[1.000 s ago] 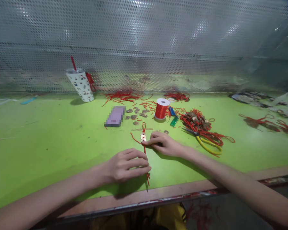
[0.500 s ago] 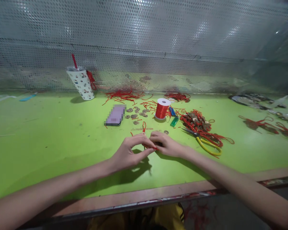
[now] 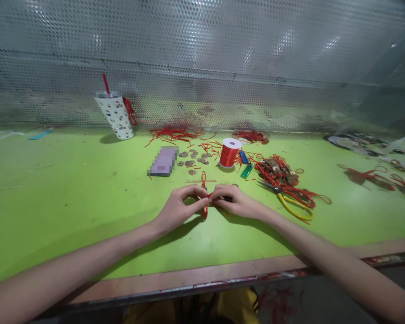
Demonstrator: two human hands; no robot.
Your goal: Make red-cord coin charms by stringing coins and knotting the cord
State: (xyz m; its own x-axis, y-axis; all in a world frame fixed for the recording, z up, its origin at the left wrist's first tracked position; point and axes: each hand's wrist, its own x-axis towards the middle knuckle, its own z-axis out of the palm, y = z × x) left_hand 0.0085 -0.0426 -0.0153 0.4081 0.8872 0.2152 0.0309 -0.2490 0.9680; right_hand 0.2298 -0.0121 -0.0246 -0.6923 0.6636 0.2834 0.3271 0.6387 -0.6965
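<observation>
My left hand (image 3: 180,208) and my right hand (image 3: 234,201) meet fingertip to fingertip over the green table (image 3: 70,202). Both pinch a thin red cord (image 3: 205,198) that carries strung coins, mostly hidden by my fingers. The cord's top loop (image 3: 203,177) lies just beyond my hands, and a short stretch hangs below my left fingers. Loose coins (image 3: 191,160) lie scattered a little farther back, beside a red thread spool (image 3: 228,153).
A phone (image 3: 163,161) lies left of the coins. Yellow-handled scissors (image 3: 292,203) and a heap of finished coin-and-cord pieces (image 3: 279,173) sit right of my hands. A blue lighter (image 3: 243,156), a green lighter (image 3: 246,171), a cup with straw (image 3: 115,114) and a perforated metal wall (image 3: 202,67) stand behind.
My left hand lifted off the lower cord near the table edge and moved up to meet my right hand. Both now pinch the cord at the coins.
</observation>
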